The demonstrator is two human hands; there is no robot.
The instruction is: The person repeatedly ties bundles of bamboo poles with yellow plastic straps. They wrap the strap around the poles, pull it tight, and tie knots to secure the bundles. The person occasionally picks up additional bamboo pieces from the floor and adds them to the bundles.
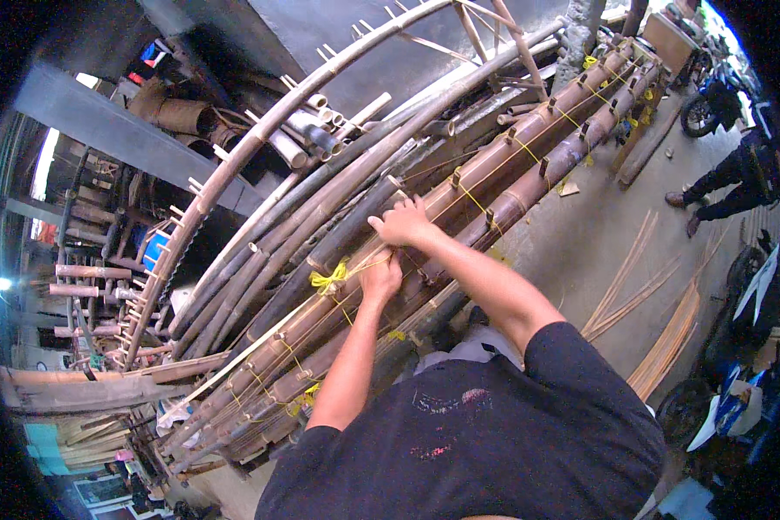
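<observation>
A thick brown bamboo pole (485, 173) runs diagonally in front of me, lashed with yellow cord beside a second bamboo pole (516, 201). Fingers curled, my left hand (380, 279) is closed against the near pole; what it grips is hidden. A thin pale line runs to it from a bunched yellow cord knot (328, 281). My right hand (403, 224) lies over the pole's upper side just beyond the left, thumb and fingers apart. Its wrist partly covers the left fingertips. Short dark pegs (543, 166) stick up along the poles.
Behind the poles lie long curved bamboo lengths (338, 186) and a curved ladder-like frame (260, 130) with pegs. Cut bamboo tubes (308, 139) are stacked there. Split bamboo strips (667, 347) lie on the floor at right, where another person's legs (724, 195) and a motorbike (711, 108) stand.
</observation>
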